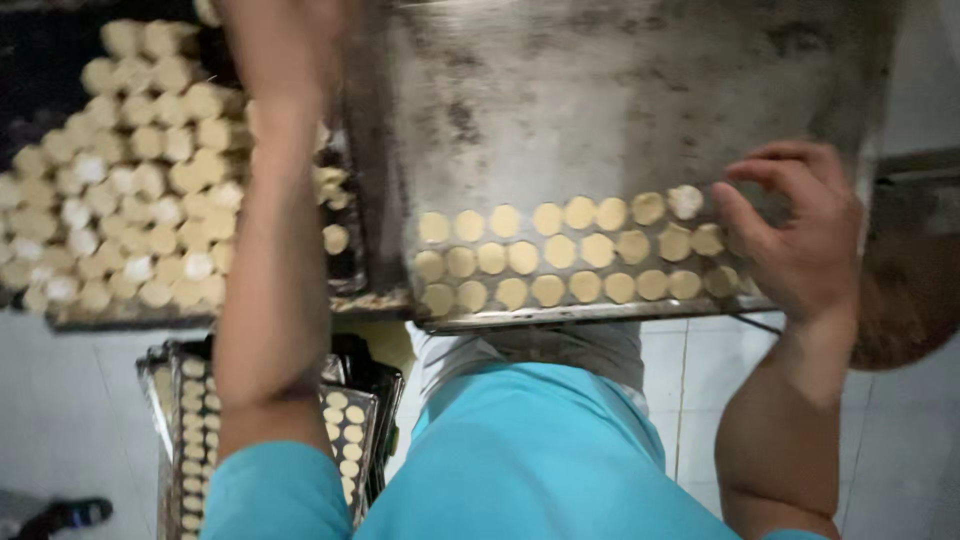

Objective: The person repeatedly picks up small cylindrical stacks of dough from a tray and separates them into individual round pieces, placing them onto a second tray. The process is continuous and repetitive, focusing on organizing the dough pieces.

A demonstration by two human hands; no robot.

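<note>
A large worn metal baking tray (pixel 600 90) lies in front of me, with three rows of small round pale-yellow dough discs (pixel 545 255) along its near edge. My right hand (pixel 795 235) rests on the right end of those rows, fingers curled over the discs there; I cannot tell whether it holds one. My left hand (pixel 280 40) reaches up and away at the top of the view, blurred and partly cut off, above the gap between this tray and a dark tray (pixel 60 310) piled with several round discs (pixel 130 190).
Below left, on the white tiled floor (pixel 60 420), stands a stack of trays (pixel 180 400) lined with more small discs. A brown round object (pixel 910 300) shows at the right edge. A dark shoe (pixel 70 515) sits at the bottom left.
</note>
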